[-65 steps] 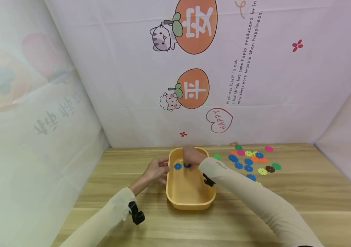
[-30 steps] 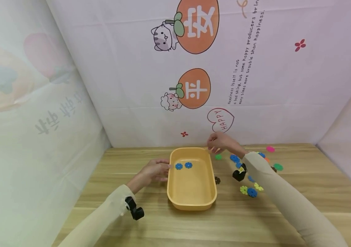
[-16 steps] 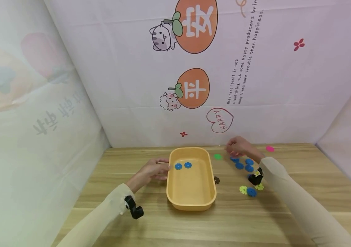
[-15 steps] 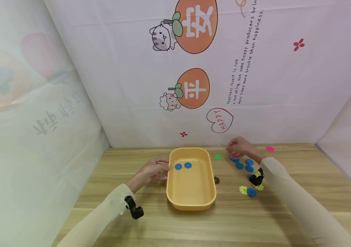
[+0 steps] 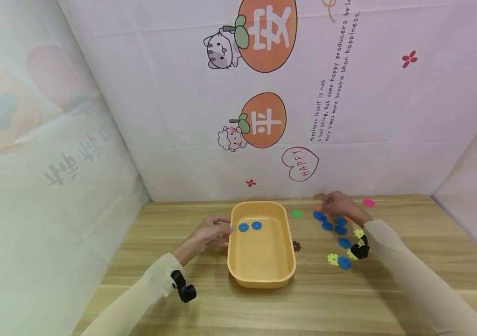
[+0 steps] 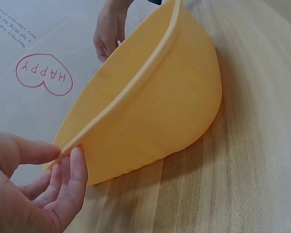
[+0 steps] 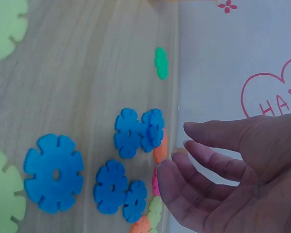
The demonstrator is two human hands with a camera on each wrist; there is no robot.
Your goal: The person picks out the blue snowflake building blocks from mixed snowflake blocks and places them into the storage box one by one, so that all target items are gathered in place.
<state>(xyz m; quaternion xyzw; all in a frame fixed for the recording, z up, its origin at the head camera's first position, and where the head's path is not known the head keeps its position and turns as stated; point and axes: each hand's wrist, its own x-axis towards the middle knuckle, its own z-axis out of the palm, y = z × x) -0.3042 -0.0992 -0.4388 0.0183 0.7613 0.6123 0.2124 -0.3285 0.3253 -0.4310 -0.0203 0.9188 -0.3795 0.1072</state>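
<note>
My left hand (image 5: 211,232) pinches the left rim of a yellow plastic basin (image 5: 261,256), thumb inside and fingers outside in the left wrist view. Two blue flower-shaped snowflake discs (image 5: 243,227) lie on the basin's floor near its far end. My right hand (image 5: 339,204) hovers at the back right, over scattered snowflake discs. In the right wrist view its fingers (image 7: 177,194) are loosely bent, the thumb stands apart, and nothing is between them. Several blue discs (image 7: 110,187) lie just beside those fingers, with orange, pink and yellow-green ones partly hidden behind the hand.
A green disc (image 5: 297,213) and a brown disc (image 5: 296,246) lie right of the basin. Nearer are yellow-green (image 5: 333,259) and blue (image 5: 344,262) discs, and a pink disc (image 5: 369,203) sits far right. A printed cloth wall (image 5: 196,154) rises behind the wooden table (image 5: 171,317).
My right hand has left the two blue discs in the basin, moved right over the rim and come down toward the scattered discs. The left hand has stayed on the basin.
</note>
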